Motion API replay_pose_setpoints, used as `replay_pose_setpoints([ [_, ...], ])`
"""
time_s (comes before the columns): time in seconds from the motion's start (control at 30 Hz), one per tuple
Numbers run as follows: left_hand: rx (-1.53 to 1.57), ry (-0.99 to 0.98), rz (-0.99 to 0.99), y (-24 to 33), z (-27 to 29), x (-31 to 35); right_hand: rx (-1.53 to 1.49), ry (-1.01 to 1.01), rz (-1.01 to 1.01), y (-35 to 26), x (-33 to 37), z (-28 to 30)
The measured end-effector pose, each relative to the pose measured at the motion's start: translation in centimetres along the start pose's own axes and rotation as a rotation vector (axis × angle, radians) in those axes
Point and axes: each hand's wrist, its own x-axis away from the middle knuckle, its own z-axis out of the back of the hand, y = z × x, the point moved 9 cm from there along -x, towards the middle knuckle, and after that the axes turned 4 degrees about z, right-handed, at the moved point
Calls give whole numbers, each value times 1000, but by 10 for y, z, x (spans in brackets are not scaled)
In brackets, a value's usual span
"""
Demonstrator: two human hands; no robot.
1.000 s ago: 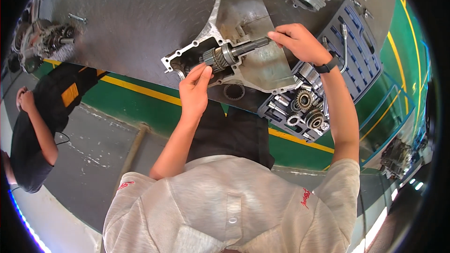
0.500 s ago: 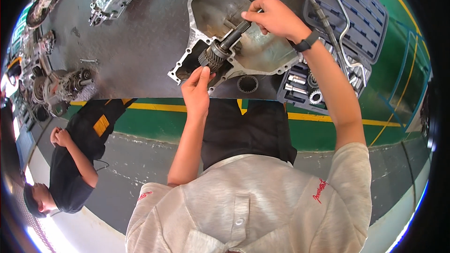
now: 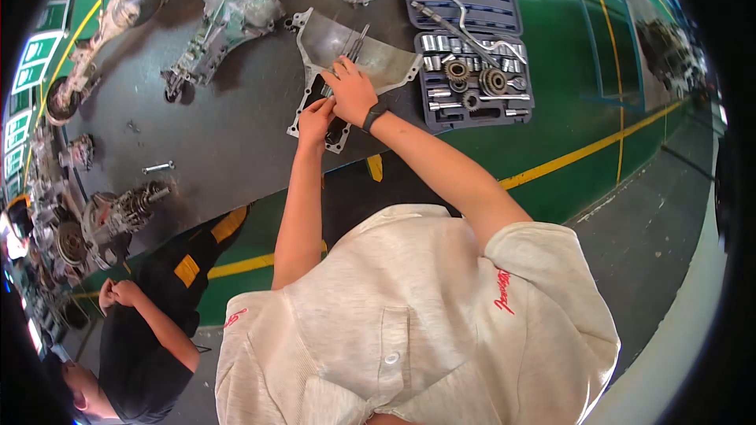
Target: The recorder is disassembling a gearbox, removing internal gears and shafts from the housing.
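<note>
A splined gear shaft lies in the open grey metal housing half, its thin end pointing away from me. My right hand is closed over the shaft's middle, with the fingers curled across the top, and it hides the gears. At the near end, my left hand pinches the shaft, close under the right hand. The two hands touch or nearly touch. What lies exactly under the fingers is hidden.
Right of the housing lies an open socket set case holding sockets, loose gears and long bars. Gearbox castings stand at the back left. A small wrench and a gear assembly are at left, near another person.
My right hand has moved from the shaft's far end down over its middle, next to my left hand. The whole view has shifted, showing more of the bench.
</note>
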Motion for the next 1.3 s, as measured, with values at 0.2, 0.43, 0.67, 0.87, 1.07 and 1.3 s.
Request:
replay_pose_setpoints([
  [0.2,276,-206,95,-8,9,-13,13,87,14,-1,-2,-9],
  [0.43,334,-197,149,-26,32,41,53,68,116,7,0,-18],
  [0.67,200,-93,74,-53,111,111,63,20,96,5,1,-21],
  [0.87,359,13,69,-114,157,136,63,-128,120,-1,-2,-16],
  [1.07,334,20,102,-133,133,122,114,-100,129,-1,-2,-10],
  [1.3,-52,262,-178,-53,40,14,251,-121,228,-25,-8,8],
])
